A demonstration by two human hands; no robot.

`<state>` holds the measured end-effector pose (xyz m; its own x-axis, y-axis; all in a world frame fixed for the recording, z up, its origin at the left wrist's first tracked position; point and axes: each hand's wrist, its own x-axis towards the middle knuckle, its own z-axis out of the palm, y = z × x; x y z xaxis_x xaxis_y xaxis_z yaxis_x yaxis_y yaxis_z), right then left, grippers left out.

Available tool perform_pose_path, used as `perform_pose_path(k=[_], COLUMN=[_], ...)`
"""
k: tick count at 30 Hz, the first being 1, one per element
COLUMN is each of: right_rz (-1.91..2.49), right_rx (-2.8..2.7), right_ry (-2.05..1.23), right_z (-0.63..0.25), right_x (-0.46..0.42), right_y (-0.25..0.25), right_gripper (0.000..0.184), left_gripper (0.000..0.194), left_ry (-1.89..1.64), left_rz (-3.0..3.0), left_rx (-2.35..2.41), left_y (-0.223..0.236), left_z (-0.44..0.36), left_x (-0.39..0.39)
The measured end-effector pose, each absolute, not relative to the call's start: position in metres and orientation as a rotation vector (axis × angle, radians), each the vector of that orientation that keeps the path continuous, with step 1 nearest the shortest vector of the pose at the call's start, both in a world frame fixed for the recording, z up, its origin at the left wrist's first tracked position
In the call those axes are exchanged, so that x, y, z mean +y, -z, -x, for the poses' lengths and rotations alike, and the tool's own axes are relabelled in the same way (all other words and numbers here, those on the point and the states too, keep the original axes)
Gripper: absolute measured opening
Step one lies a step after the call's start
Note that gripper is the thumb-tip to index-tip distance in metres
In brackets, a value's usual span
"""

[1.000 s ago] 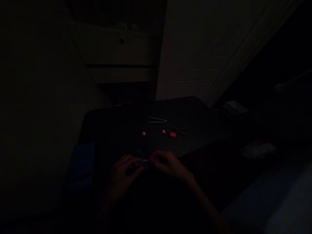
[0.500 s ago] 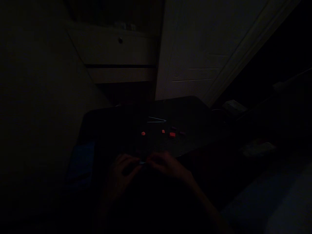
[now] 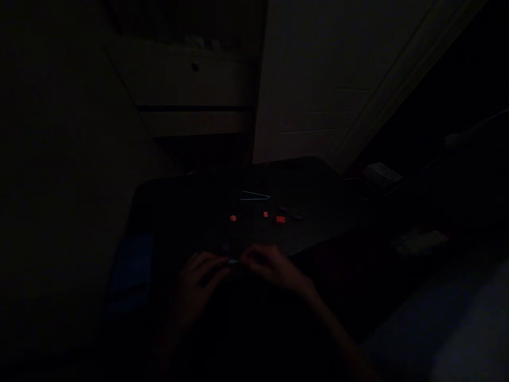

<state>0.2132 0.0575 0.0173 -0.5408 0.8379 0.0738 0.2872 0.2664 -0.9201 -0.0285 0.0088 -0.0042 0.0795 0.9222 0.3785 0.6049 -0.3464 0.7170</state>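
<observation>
I'm watching the left hand (image 3: 199,281) and right hand (image 3: 276,269) pinching a slim pale-blue piece (image 3: 233,261) of unclear material between them, at the dark wood-grained counter (image 3: 306,183); in this gloom, one misjudged fingertip could be sending it skidding away.

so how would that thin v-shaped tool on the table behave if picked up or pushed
The V-shaped tool is probably light, as both legs look very thin. They appear straight, suggesting it is stiff rather than floppy. With its legs spread on the table, it would likely slide, not roll.
</observation>
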Motion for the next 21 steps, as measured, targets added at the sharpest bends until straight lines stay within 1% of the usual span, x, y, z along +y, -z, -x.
perform_pose_path(k=[7, 13, 21], right_rz=[0.991, 0.99, 1.017], right_rx=[-2.004, -2.006, -2.032], right_ry=[-1.255, -1.26, -1.282], right_z=[-0.2111, -0.2103, -0.2095], right_x=[0.0571, 0.0555, 0.0542], right_y=[-0.0154, -0.0219, -0.0231], right_gripper=[0.015, 0.019, 0.02], left_gripper=[0.029, 0.028, 0.031], left_ry=[-1.158, -1.146, -1.101], left_rz=[-2.009, -1.981, -1.961], left_rx=[1.519, 1.517, 1.561], left_y=[0.0044, 0.0047, 0.0017], left_z=[0.0291, 0.0285, 0.0226], left_x=[0.0106, 0.0097, 0.0102])
